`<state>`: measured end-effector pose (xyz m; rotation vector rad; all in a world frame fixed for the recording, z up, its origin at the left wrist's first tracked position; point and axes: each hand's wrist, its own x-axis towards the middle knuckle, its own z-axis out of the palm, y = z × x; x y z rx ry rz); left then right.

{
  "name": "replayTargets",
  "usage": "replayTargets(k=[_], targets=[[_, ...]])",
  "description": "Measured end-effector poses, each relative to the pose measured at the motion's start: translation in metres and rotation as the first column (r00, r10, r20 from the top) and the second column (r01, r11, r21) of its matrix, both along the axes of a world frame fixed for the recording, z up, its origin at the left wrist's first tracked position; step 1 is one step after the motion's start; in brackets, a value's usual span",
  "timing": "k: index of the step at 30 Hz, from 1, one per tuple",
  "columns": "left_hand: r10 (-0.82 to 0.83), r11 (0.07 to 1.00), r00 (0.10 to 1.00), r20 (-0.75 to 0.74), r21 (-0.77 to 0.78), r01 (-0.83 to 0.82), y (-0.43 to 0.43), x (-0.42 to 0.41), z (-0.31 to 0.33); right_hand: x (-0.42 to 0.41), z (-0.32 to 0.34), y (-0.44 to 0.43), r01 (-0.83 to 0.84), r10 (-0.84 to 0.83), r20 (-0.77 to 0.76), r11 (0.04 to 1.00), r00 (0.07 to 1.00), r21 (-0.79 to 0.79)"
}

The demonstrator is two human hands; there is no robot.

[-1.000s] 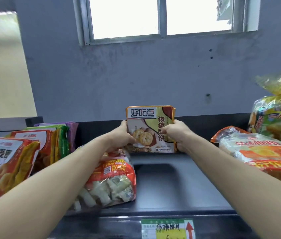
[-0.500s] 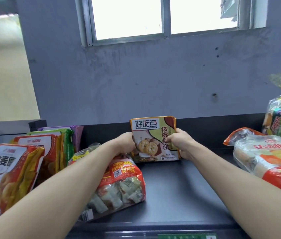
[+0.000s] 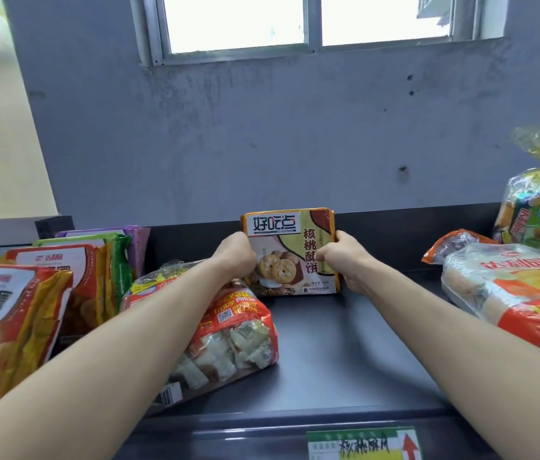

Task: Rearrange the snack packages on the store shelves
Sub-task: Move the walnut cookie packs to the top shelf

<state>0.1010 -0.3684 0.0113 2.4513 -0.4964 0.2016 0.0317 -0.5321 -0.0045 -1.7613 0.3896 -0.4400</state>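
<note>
Both hands, left hand (image 3: pixel 236 257) and right hand (image 3: pixel 344 260), grip the upright biscuit pack (image 3: pixel 290 252) mid-frame; bare dark shelf (image 3: pixel 344 353) lies below it, toward the front edge.

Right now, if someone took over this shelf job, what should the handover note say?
Left hand grips the left edge of the walnut cookie pack; right hand grips its right edge.
The pack is upright at the back of the shelf, centre gap.
Red bag of wrapped snacks lies front-left of it; bread bags sit right.
Done: pack placed at its slot.
Left: let go, check it stands, tidy the rest.
</note>
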Motion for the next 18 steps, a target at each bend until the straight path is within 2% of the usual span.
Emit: replayTargets(k=[4,7,12,18], targets=[[0.004,0.997,0.99,0.14,-0.073,0.006,0.001,-0.028,0.008,-0.028,0.01,0.009,0.116,-0.105,0.071,0.978,0.992,-0.174],[-0.138,0.977,0.967,0.215,-0.13,0.168,0.001,-0.065,0.013,-0.058,0.016,0.021,0.066,-0.036,0.142,0.974,0.989,-0.217],[-0.417,0.853,0.897,0.148,-0.278,0.442,0.011,-0.122,0.0,-0.112,0.007,0.04,0.033,0.026,0.176,0.946,0.984,-0.321],[-0.584,0.73,0.806,0.096,-0.371,0.574,0.028,-0.167,-0.02,-0.167,-0.012,0.063,0.052,0.021,0.185,0.924,0.983,-0.379]])
